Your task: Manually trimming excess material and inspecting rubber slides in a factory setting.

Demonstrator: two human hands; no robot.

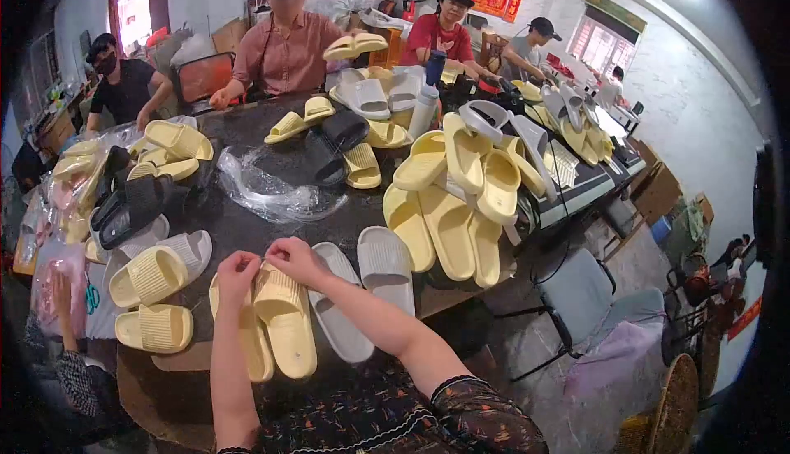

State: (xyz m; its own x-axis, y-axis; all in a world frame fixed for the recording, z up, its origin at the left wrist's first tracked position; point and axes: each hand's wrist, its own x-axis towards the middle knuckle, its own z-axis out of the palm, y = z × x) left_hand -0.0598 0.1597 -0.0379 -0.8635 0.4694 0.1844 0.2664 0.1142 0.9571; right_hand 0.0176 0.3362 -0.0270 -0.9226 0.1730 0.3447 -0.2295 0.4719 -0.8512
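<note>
Our left hand (237,271) and right hand (295,258) met at the far end of a pale yellow slide sandal (284,322), fingertips pinched shut on something small at its strap edge; what exactly they pinched was too small for us to tell. That sandal lay at the near edge of the dark table (247,228), touching its yellow mate (251,347) on the left. We judged the work went best with the sandal kept flat on the table and the pinch kept close to the strap, so the soft foam would not twist. Just right of our hands lay two grey sandals (362,289); to the left, a grey and yellow pair (160,269) and one more yellow sandal (155,328). Farther off sat crumpled clear plastic bags (271,191) and a heap of yellow sandals (453,199), too overlapped to count. Five other people sat around the far side.
</note>
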